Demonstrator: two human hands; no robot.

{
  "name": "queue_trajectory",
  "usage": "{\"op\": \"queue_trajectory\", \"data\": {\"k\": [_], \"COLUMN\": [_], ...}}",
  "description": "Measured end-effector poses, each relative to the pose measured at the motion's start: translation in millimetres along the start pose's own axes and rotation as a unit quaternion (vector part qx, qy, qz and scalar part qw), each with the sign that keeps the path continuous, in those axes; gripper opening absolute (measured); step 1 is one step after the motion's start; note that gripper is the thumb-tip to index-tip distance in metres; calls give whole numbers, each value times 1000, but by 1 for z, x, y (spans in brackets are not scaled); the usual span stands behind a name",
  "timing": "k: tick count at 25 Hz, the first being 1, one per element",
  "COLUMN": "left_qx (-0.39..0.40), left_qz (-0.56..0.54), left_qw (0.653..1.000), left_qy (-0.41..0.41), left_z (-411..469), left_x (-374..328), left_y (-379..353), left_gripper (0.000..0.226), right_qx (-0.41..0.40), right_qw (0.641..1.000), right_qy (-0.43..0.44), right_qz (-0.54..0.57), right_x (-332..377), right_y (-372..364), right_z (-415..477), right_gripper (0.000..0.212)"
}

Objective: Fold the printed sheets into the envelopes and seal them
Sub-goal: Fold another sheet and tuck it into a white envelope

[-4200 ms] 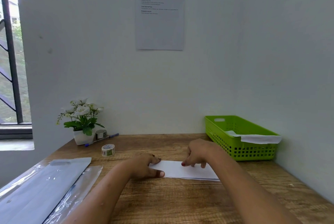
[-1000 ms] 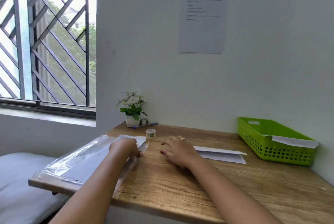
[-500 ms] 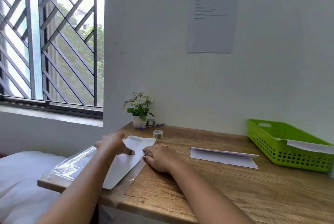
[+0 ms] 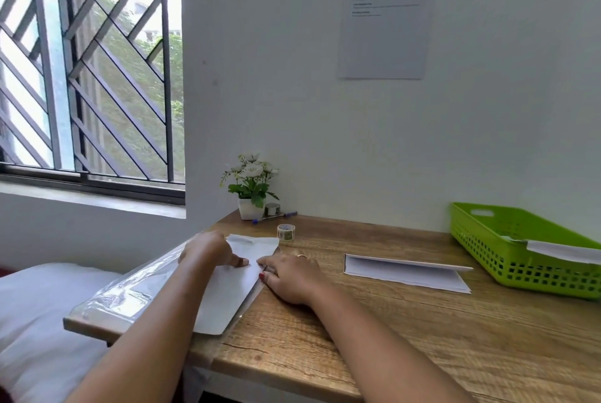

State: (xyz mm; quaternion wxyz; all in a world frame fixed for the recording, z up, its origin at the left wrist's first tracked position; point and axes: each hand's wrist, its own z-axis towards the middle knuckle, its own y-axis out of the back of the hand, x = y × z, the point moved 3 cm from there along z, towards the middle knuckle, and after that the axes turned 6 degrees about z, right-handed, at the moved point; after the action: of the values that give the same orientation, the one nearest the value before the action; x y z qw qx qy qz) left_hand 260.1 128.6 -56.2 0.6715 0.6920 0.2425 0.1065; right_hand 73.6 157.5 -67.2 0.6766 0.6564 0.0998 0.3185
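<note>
A white envelope (image 4: 227, 298) lies slanted on a clear plastic pack (image 4: 130, 292) at the left end of the wooden table. My left hand (image 4: 208, 249) holds the envelope near its far end, with the thumb pressed on top. At the envelope's right edge my right hand (image 4: 292, 275) lies palm down, its forefinger and thumb pinching that edge. The folded printed sheet (image 4: 406, 275) rests by itself on the table to the right, with neither hand touching it.
A green basket (image 4: 520, 259) with a white paper (image 4: 562, 251) over its rim stands at the far right. A small tape roll (image 4: 286, 231), a potted flower (image 4: 250, 188) and a pen (image 4: 276, 216) sit near the wall. The table's left edge (image 4: 84, 326) overhangs a white cushion.
Both hands left the folded sheet and moved to the plastic pack on the left. A white envelope came out of the pack and now lies on top of it.
</note>
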Motion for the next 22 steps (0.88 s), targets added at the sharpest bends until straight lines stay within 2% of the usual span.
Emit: {"op": "queue_trajectory", "data": {"k": [4,7,9,12,15,18,22], "left_qx": [7,35,83,96,119,153,197], "left_qz": [-26,-101,-218,-367,-453,-482,-472], "left_qw": [1000,994,971,921,873,843,837], "left_qy": [-3,-24,-41,-84,-137,-184,-196], "left_z": [-6,-3,-5,-20,-38,-49,-50], "left_x": [-1,0,-3,-14,-37,-69,-111], "left_y": [5,8,11,23,30,30,16], "left_gripper": [90,74,59,43,39,43,52], "right_qx": [-2,-5,-10,-40,-109,-149,-183], "right_qw": [1000,999,995,966,927,891,893], "right_qy": [1,-1,-3,-6,-6,-18,-81], "right_qz": [16,44,101,255,360,429,402], "right_x": [-3,-5,-7,-9,-17,-37,-84], "right_y": [-1,0,2,12,36,63,80], "right_z": [2,3,2,1,-3,-11,-17], "right_gripper": [45,48,51,57,61,62,50]}}
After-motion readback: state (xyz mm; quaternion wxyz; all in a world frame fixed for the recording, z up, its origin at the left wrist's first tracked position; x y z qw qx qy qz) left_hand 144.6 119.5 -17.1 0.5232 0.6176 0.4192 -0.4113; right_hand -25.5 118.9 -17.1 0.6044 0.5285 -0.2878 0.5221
